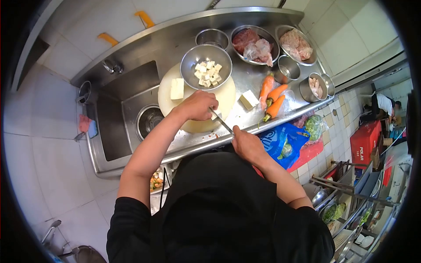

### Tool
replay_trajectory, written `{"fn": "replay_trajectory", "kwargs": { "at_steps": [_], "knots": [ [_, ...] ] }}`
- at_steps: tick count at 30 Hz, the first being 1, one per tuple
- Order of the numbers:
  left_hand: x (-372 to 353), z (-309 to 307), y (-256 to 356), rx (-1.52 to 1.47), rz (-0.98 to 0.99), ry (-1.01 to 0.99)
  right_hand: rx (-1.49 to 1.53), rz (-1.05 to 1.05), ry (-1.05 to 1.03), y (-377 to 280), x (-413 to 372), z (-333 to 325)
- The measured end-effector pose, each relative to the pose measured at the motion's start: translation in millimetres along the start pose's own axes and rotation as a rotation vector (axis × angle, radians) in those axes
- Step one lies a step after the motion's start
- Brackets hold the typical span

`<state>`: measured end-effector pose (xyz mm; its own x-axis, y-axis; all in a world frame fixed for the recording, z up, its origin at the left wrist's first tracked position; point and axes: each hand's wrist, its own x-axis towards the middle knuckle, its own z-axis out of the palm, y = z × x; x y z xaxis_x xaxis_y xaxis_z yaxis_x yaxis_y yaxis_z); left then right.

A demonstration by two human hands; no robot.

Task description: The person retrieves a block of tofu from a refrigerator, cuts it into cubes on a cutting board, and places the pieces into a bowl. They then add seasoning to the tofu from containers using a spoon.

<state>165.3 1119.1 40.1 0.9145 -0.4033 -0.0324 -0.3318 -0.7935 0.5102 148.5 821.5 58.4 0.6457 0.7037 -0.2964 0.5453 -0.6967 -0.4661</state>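
My right hand (247,144) is closed around the handle end of a knife (222,121), whose blade slants up to the left over the round cutting board (169,94). My left hand (199,106) is closed at the blade's far end, its fingers curled on a small white piece of tofu (215,115), mostly hidden. A steel bowl (186,70) of tofu cubes (208,73) stands on the board's far part. Left of the bowl lies an uncut tofu block (177,89). Another tofu block (249,100) sits on the steel counter, right of the board.
Carrots (275,101) lie on the counter to the right. Behind them are bowls of raw meat (258,46) and minced meat (296,44). A sink (116,127) is at left. Below the counter hangs a blue bag (285,144). Another person (386,105) is far right.
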Motion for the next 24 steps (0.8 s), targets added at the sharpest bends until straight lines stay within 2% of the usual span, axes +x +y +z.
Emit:
{"fn": "replay_trajectory", "kwargs": {
  "at_steps": [2,9,11,12,14,15,16,18,19,21,24],
  "knots": [
    [1.0,-0.1,0.0,0.009,0.013,-0.019,-0.036,-0.057,0.043,-1.6,-4.3,-3.9],
    [8.8,-18.5,11.1,0.132,-0.109,-0.176,-0.003,-0.02,0.021,-15.9,-15.7,-30.1],
    [-3.8,-12.9,13.3,0.22,0.007,0.213,0.002,-0.015,0.023,-18.6,-20.1,-37.3],
    [-10.1,-20.0,21.2,0.222,0.006,0.214,0.008,-0.008,0.024,-19.2,-22.5,-40.8],
    [-25.3,-35.0,33.7,-0.09,-0.216,0.474,0.052,-0.007,0.05,-18.8,-27.4,-46.1],
    [-36.0,-24.0,25.1,-0.172,-0.255,0.586,0.093,-0.003,0.071,-19.0,-31.4,-48.8],
    [-46.0,-8.5,17.9,-0.173,-0.253,0.583,0.094,0.001,0.071,-21.6,-36.5,-55.7],
    [-62.5,14.9,15.8,-0.409,-0.379,0.6,0.151,0.074,0.094,-26.2,-45.1,-69.5],
    [-65.0,21.9,21.7,-0.428,-0.483,0.479,0.149,0.072,0.093,-22.3,-47.8,-70.4],
    [-59.8,34.8,30.8,-0.371,-0.483,0.444,0.224,0.083,0.216,-10.0,-54.8,-73.8],
    [-36.9,41.4,49.6,-0.275,-0.497,0.374,0.178,0.13,0.212,24.0,-52.8,-58.7]
  ]
}}
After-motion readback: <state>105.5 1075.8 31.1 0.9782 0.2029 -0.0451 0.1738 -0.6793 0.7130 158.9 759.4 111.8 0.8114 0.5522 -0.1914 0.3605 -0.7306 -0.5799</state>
